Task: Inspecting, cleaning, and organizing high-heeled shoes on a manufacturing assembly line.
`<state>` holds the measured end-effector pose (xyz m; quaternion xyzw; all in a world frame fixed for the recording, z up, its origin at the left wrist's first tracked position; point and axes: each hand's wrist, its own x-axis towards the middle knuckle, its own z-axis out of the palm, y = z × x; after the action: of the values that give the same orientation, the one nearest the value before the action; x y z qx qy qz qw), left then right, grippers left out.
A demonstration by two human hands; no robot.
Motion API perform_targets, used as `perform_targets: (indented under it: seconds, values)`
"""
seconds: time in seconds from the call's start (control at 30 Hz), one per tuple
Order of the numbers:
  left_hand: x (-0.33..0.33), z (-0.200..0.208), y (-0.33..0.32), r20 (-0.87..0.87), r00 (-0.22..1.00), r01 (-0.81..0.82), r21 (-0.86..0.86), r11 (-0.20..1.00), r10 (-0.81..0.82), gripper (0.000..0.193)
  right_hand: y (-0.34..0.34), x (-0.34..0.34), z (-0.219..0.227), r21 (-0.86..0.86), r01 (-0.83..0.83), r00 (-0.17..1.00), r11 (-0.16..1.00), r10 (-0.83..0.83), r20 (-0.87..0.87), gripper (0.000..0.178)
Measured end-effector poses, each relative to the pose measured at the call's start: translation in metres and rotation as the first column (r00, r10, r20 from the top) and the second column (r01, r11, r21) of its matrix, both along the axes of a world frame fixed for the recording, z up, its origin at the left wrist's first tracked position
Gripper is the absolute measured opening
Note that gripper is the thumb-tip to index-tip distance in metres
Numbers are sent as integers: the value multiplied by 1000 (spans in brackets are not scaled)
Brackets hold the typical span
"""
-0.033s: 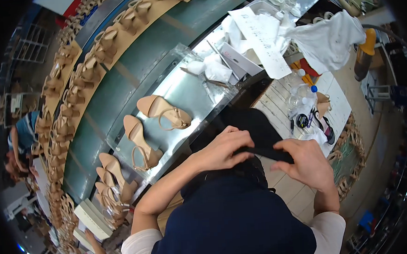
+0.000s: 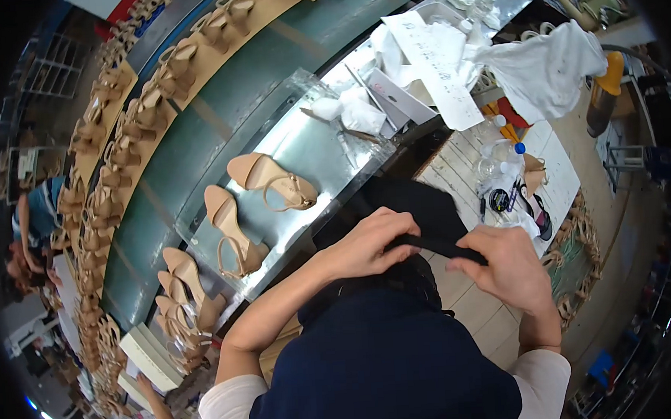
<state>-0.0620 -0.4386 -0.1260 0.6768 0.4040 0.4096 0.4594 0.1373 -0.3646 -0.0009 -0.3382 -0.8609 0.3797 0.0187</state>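
Observation:
In front of my body, a piece of black cloth hangs from both hands. My left hand pinches its near edge between thumb and fingers. My right hand grips the same edge farther right, fingers curled round it. Between the hands the edge forms a narrow dark band. Beyond my left forearm, a pair of beige ankle-strap sandals lies on the shiny metal bench: one sandal on the left, the other on the right. Neither hand touches them.
More beige sandals cluster at the bench's left end. Sandals line the curved conveyor beyond. White cloths, papers and a box crowd the right. A low white board bears bottles and tape. Co-workers are at the far left.
The cloth's edge between my hands looks narrower and more bunched. My right hand has barely shifted; my left hand stays in about the same place.

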Motion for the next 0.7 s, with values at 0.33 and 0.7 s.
perform_targets:
  seconds: [0.33, 0.7]
  values:
    - [-21, -69, -37, -184, 981, -69, -74, 995, 54, 21, 31, -15, 58, 203, -19, 933, 979, 90, -349, 20]
    - [-92, 7, -164, -834, 549, -218, -74, 973, 59, 19, 49, 83, -109, -160, 51, 997, 986, -60, -49, 13]
